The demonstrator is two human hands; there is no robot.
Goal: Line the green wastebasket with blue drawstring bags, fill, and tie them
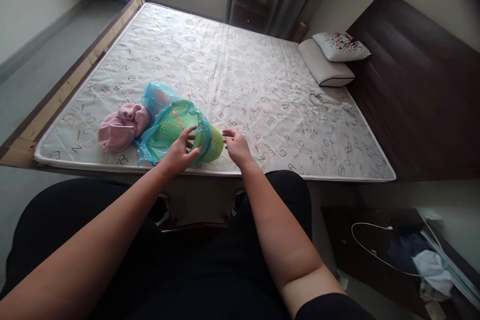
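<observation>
- The green mesh basket (215, 145) lay tilted on the near edge of the mattress (195, 55), left of the middle, its narrower end towards the right.
- The blue plastic bag (150, 137) gathered around the basket's wider part and spread towards the left and far side; a thin red strip (177, 120) crossed it.
- The left hand (180, 152) reached to the bag's edge, its grip open with thumb and fingers spread; firm contact could not be told.
- The right hand (239, 149) stood just beside the basket's narrower end, its grip loosely open, with nothing seen in it.
- The pink cloth (122, 130) lay bunched at the left, beside the bag.
- The step in hand was judged to be arranging the bag about the basket. It called for a steadying right hand at the narrower end while the left worked the edge around evenly.
- Broad finger contact suited the thin film better than a pinch, which risked tearing; an unsteadied basket seemed likely to roll.
</observation>
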